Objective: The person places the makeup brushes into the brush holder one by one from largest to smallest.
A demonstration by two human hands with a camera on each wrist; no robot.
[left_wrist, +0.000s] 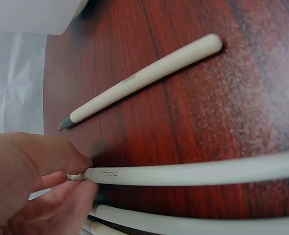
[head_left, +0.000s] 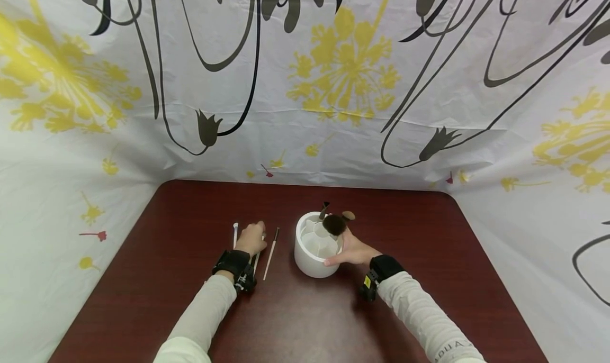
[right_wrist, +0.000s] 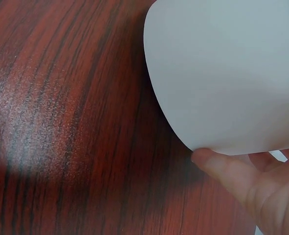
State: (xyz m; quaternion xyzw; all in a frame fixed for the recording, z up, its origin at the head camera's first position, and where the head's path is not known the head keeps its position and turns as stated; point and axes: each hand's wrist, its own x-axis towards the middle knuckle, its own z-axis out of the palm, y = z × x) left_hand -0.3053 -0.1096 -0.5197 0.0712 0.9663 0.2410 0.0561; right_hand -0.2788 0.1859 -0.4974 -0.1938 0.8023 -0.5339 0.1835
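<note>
My left hand [head_left: 251, 239] pinches a makeup brush [left_wrist: 183, 175] between thumb and fingers, near where its white, lettered handle meets the ferrule. The held brush's bristles are hidden behind the hand. Under that hand lie further pale-handled brushes [left_wrist: 198, 225], one white tip [head_left: 235, 230] showing past it in the head view. Just right of it, another brush [left_wrist: 149, 76] rests alone on the table. A white round brush holder [head_left: 311, 265] with inner compartments stands at the middle, and my right hand [head_left: 353, 250] grips its right side, thumb at the near wall.
Several brushes stand in the holder, among them a large dark fluffy one [head_left: 334, 225] and a brown-headed one [head_left: 349, 215] leaning right. The dark red wooden table [head_left: 381, 320] ends at a patterned white cloth [head_left: 286, 162] behind it.
</note>
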